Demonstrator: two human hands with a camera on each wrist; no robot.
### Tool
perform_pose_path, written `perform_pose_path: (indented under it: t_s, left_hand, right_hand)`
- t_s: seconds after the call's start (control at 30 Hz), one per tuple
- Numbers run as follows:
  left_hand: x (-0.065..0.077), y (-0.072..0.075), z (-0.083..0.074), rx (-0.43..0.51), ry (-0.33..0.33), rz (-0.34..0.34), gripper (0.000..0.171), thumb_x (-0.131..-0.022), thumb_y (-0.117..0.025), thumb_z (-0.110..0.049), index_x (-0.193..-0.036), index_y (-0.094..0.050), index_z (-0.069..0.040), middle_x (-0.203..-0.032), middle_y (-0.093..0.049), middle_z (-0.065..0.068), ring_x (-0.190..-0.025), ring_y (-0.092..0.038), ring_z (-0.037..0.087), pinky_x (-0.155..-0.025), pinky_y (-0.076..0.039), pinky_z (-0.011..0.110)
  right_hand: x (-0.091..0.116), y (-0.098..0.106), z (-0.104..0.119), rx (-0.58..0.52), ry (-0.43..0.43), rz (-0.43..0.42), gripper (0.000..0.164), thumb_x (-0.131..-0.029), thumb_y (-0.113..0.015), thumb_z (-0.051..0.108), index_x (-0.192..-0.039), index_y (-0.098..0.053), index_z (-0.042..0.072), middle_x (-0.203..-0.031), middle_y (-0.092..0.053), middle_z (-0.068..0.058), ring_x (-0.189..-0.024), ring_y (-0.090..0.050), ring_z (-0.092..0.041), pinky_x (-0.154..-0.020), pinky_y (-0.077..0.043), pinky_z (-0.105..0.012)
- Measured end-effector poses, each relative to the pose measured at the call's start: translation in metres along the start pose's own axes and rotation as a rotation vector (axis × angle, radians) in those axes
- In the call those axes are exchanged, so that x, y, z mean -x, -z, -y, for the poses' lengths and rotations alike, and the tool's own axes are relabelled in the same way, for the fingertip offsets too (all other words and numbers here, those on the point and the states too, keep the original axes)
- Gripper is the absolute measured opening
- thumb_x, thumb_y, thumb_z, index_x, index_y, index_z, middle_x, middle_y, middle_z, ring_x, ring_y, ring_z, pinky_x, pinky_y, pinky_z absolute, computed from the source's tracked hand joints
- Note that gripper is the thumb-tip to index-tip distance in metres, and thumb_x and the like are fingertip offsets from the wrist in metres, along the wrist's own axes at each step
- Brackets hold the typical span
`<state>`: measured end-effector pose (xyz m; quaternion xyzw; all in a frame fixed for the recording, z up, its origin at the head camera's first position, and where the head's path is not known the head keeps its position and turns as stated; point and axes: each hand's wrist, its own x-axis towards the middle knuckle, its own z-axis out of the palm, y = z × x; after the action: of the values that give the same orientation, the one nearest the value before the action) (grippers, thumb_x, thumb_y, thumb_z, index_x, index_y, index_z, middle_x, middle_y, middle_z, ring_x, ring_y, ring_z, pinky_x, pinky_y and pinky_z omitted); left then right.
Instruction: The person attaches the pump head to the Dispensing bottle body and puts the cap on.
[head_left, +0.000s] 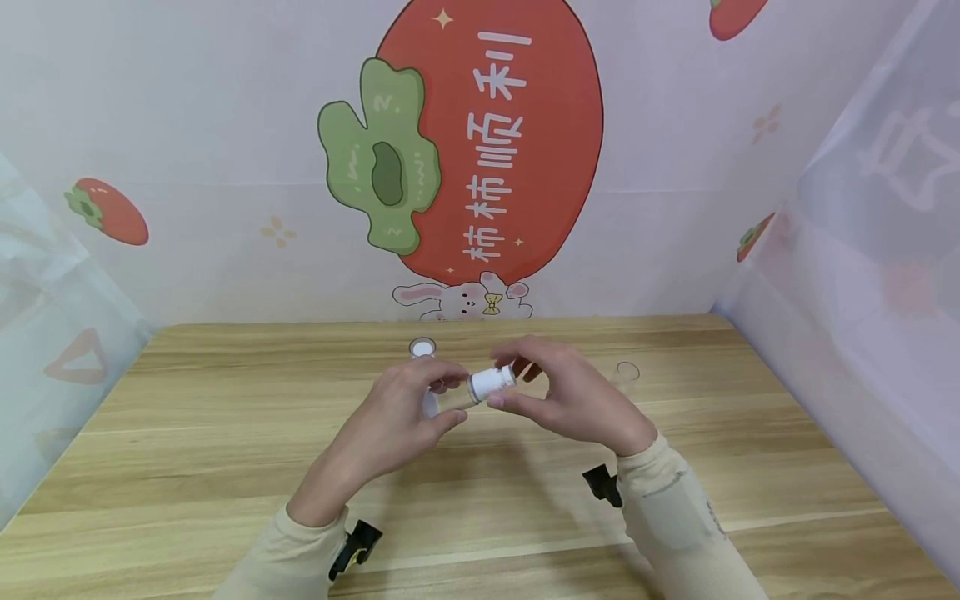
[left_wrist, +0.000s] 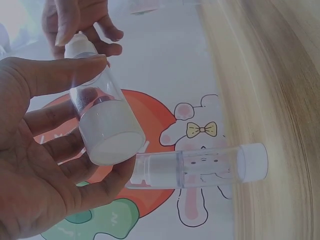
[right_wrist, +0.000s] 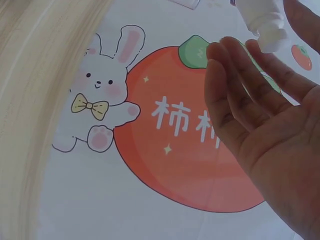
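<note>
My left hand [head_left: 408, 408] holds a clear pump bottle [left_wrist: 112, 130] with a white base and a white top, lying slanted above the table. In the left wrist view its thumb lies across the clear body and the fingers curl around behind. My right hand [head_left: 566, 392] is at the white pump top [head_left: 491, 382], thumb and fingers on either side of it. In the right wrist view those fingers are bent but spread away from the white nozzle [right_wrist: 273, 41]; whether the thumb touches the bottle I cannot tell.
A second clear bottle [left_wrist: 210, 165] with a white base stands upright on the wooden table [head_left: 480, 517], behind my left hand. A clear round cap [head_left: 628, 371] stands farther right. Printed cloth [head_left: 225, 108] walls the back and both sides.
</note>
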<state>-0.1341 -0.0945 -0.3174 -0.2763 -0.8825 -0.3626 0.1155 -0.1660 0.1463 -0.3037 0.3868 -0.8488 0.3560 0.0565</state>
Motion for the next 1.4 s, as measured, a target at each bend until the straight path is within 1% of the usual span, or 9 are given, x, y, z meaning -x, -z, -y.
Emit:
perform_pose_path:
  t_s: [0.1,0.2,0.33,0.47,0.6,0.83,0.9,1.13,1.4]
  left_hand:
    - [-0.0002,0.0,0.0002,-0.001,0.0,0.001,0.035,-0.078,-0.086,-0.004,-0.111,-0.074,-0.009,-0.095,-0.068,-0.004,-0.085,-0.058,0.013,-0.077,-0.05,0.036]
    - [-0.0004,-0.0003,0.0007,0.002,-0.006,-0.001,0.035,-0.078,-0.086,-0.004,-0.111,-0.074,-0.009,-0.096,-0.069,-0.004,-0.085,-0.058,0.013,-0.077,-0.051,0.036]
    - [-0.0004,-0.0005,0.0009,0.008,-0.009,-0.004,0.035,-0.078,-0.086,-0.004,-0.11,-0.074,-0.009,-0.096,-0.069,-0.004,-0.085,-0.058,0.013,-0.077,-0.051,0.036]
    - [-0.0003,-0.0006,0.0009,0.009,-0.009,-0.005,0.035,-0.078,-0.086,-0.003,-0.11,-0.074,-0.008,-0.096,-0.069,-0.004,-0.085,-0.058,0.013,-0.077,-0.051,0.036]
    - [-0.0003,-0.0007,0.0008,0.008,-0.01,-0.004,0.035,-0.078,-0.086,-0.003,-0.11,-0.074,-0.008,-0.096,-0.069,-0.004,-0.085,-0.058,0.013,-0.077,-0.051,0.036]
    - [0.0,-0.0005,0.0002,0.003,-0.001,-0.001,0.034,-0.079,-0.086,-0.004,-0.11,-0.074,-0.008,-0.097,-0.07,-0.003,-0.086,-0.059,0.014,-0.078,-0.051,0.037]
    - [0.0001,-0.0007,0.0003,0.004,0.0,-0.001,0.034,-0.078,-0.086,-0.003,-0.11,-0.075,-0.009,-0.097,-0.07,-0.003,-0.086,-0.059,0.014,-0.078,-0.051,0.037]
    - [0.0003,-0.001,0.0007,0.009,-0.01,-0.007,0.034,-0.078,-0.086,-0.003,-0.11,-0.075,-0.009,-0.096,-0.069,-0.004,-0.085,-0.058,0.014,-0.078,-0.051,0.037]
    - [0.0003,-0.0008,-0.0012,0.012,-0.02,-0.009,0.034,-0.078,-0.086,-0.004,-0.11,-0.074,-0.008,-0.098,-0.07,-0.004,-0.086,-0.059,0.014,-0.079,-0.052,0.037]
  right_hand:
    - [-0.0001,0.0005,-0.0013,-0.006,0.066,-0.01,0.042,-0.084,-0.086,0.017,-0.121,-0.066,0.011,-0.109,-0.066,0.008,-0.094,-0.062,-0.009,-0.084,-0.055,-0.033]
    - [-0.0007,0.0007,-0.0019,-0.004,0.1,-0.007,0.043,-0.082,-0.086,0.011,-0.12,-0.067,0.009,-0.109,-0.067,0.007,-0.094,-0.063,-0.009,-0.083,-0.055,-0.034]
    - [-0.0014,0.0008,-0.0018,0.012,0.112,0.003,0.04,-0.082,-0.085,0.007,-0.118,-0.068,0.009,-0.109,-0.068,0.007,-0.093,-0.063,-0.008,-0.083,-0.055,-0.032]
    - [-0.0014,0.0006,-0.0016,0.019,0.116,0.009,0.036,-0.084,-0.083,0.008,-0.117,-0.069,0.01,-0.106,-0.068,0.008,-0.092,-0.063,-0.007,-0.082,-0.055,-0.028]
    - [-0.0015,-0.0001,-0.0013,0.005,0.111,0.013,0.03,-0.087,-0.081,0.01,-0.115,-0.07,0.009,-0.104,-0.068,0.008,-0.091,-0.063,-0.007,-0.081,-0.055,-0.029]
    - [-0.0018,-0.0024,-0.0004,-0.013,0.086,0.021,0.024,-0.09,-0.079,0.013,-0.112,-0.07,0.009,-0.099,-0.067,0.009,-0.088,-0.062,-0.007,-0.08,-0.056,-0.036]
    - [-0.0019,-0.003,-0.0004,-0.011,0.073,0.025,0.022,-0.091,-0.078,0.014,-0.111,-0.071,0.009,-0.098,-0.067,0.009,-0.088,-0.062,-0.007,-0.08,-0.056,-0.036]
    - [-0.0022,-0.0032,0.0014,0.01,0.025,0.047,0.017,-0.094,-0.075,0.019,-0.109,-0.071,0.012,-0.096,-0.066,0.012,-0.086,-0.061,-0.007,-0.079,-0.054,-0.028]
    - [-0.0022,-0.0026,0.0025,0.013,-0.033,0.082,0.011,-0.097,-0.071,0.025,-0.103,-0.07,0.016,-0.091,-0.065,0.013,-0.084,-0.062,-0.011,-0.074,-0.055,-0.033]
